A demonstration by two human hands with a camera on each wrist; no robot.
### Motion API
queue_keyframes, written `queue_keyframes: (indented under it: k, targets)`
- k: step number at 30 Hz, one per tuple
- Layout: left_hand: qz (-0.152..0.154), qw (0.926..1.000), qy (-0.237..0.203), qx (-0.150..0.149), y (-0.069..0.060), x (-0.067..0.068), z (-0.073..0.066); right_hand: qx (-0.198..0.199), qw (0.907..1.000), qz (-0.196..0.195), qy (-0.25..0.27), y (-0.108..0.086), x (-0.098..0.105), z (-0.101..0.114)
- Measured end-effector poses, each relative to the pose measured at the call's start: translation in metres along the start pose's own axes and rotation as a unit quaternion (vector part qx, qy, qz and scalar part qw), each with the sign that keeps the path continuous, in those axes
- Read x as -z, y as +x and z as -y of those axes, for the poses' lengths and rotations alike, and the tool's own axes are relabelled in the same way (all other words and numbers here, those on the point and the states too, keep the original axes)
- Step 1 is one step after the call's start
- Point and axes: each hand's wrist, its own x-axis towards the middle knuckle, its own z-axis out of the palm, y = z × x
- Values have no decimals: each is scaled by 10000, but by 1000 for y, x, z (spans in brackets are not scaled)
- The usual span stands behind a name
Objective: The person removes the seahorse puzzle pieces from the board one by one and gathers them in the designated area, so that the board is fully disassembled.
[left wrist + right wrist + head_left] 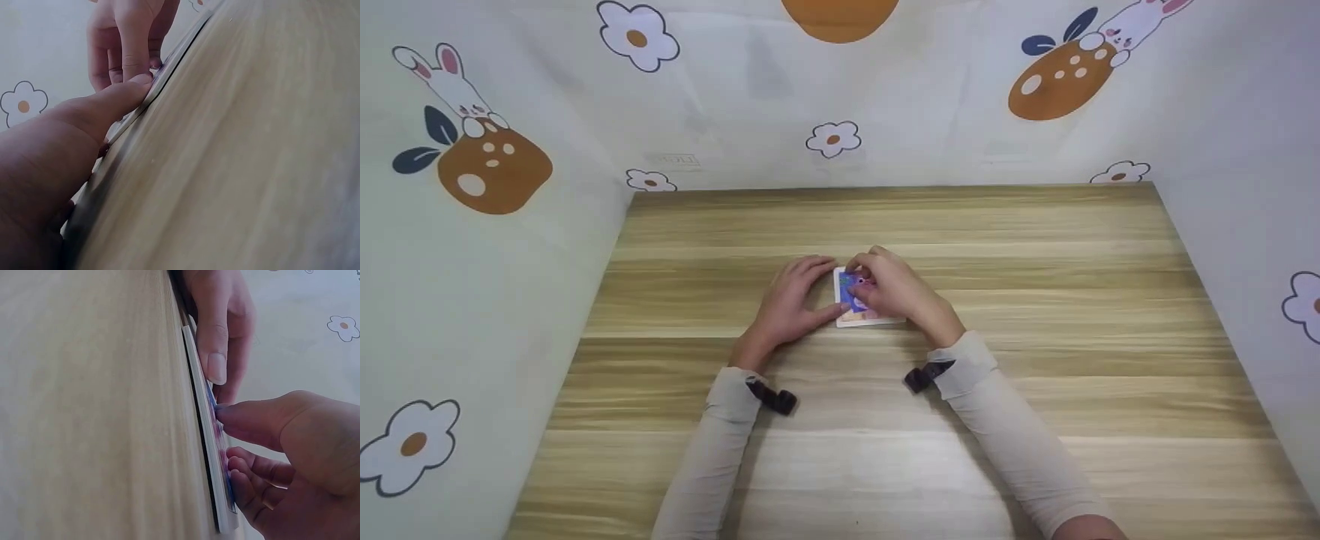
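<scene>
A thin, flat picture board (pixel 858 317) with a white border and a blue, pink and orange print lies on the table. My left hand (pixel 791 300) is at its left side, fingers fairly straight along the edge, and the thumb rests on the board's face. Above the right part is my right hand (pixel 891 285), fingers bent and thumb tip touching the print. In the right wrist view, the board's pale edge (pixel 198 385) shows, with the right thumb and fingertips apart on its surface. Whether those fingers hold a small piece is hidden.
The wood-grain table (pixel 960 225) surrounds the board. Pale cloth walls (pixel 735 112) printed with flowers, rabbits and orange fruit rise at the back and both sides. Small black wrist cameras (pixel 775 399) are strapped over the beige sleeves.
</scene>
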Motion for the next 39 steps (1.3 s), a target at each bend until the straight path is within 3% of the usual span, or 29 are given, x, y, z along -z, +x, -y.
queue_keyframes:
  k: [24, 39]
  targets:
    - [-37, 10000, -53, -47, 1, 2, 1, 65, 9976, 325, -610, 5, 1, 6]
    - [-10, 10000, -56, 74, 3, 2, 2, -245, 9991, 342, -53, 8, 10, 1]
